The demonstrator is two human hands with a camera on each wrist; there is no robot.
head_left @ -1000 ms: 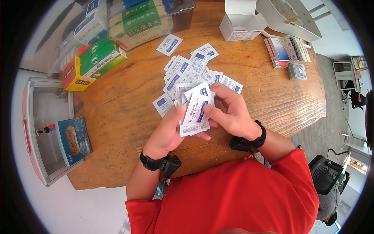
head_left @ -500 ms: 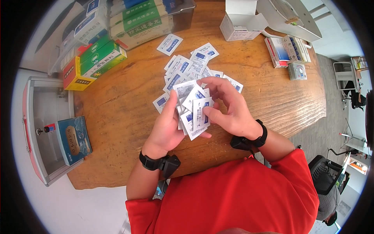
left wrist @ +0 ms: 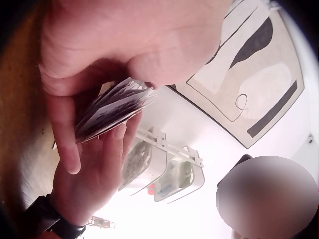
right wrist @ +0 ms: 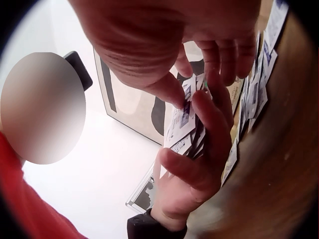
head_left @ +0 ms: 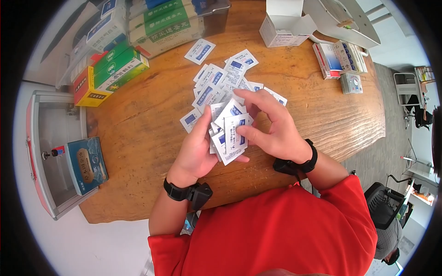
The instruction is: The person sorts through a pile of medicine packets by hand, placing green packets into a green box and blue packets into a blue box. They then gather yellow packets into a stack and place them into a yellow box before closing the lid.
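Note:
A thick, uneven stack of small white sachets [head_left: 234, 140] with blue print is held over the table. My left hand [head_left: 193, 152] grips it from the left, thumb along the near side and fingers underneath. On the face of the top sachet rests the thumb of my right hand [head_left: 276, 131], its index finger arched by the stack's far end. The right wrist view shows that thumb and the index fingertip at the sachets' upper edge [right wrist: 187, 102]. Beyond the hands lies a loose pile of similar sachets [head_left: 214, 83], with one single sachet [head_left: 200, 51] farther out.
An open white carton [head_left: 285, 37] stands at the far side. Small medicine boxes [head_left: 328, 60] lie to its right. Green and yellow boxes [head_left: 115, 76] and a clear bin [head_left: 216, 20] occupy the far left. A blue box [head_left: 87, 165] sits at the left table edge.
The sachets in my left hand have shifted, and the top one now stands more upright. My right index finger has lifted and spread away from the thumb.

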